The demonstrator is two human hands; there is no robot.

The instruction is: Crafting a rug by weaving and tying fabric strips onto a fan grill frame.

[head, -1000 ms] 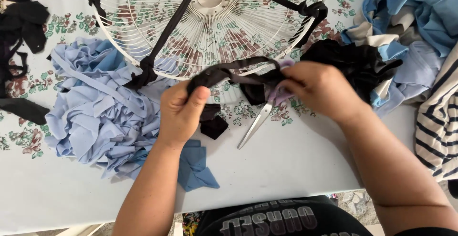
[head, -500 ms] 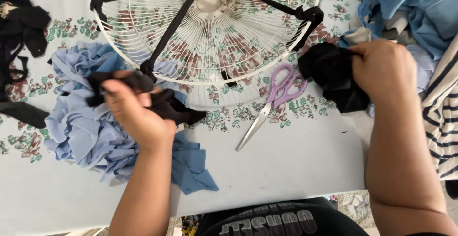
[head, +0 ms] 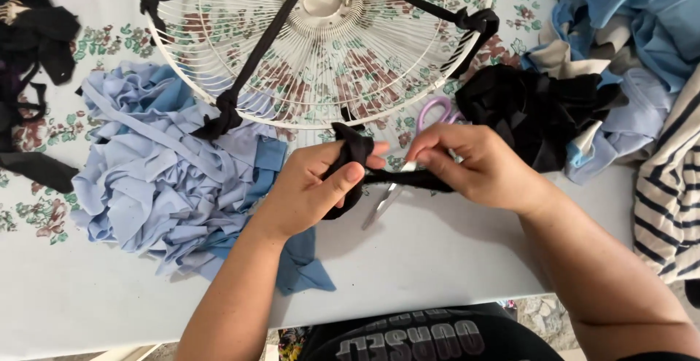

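A white counter (head: pixel 452 259) carries a wire fan guard (head: pixel 321 40) and blue scraps (head: pixel 160 186) — above it, left hand (head: pixel 310 189) and right hand (head: pixel 477 168) each pinch a black fabric strip (head: pixel 397 179), grips closed on it.

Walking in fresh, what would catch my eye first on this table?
Probably the white wire fan guard at the top centre, with black fabric strips knotted across it. Just below it, the left hand and right hand stretch a black fabric strip between them. A heap of light-blue fabric strips lies to the left.
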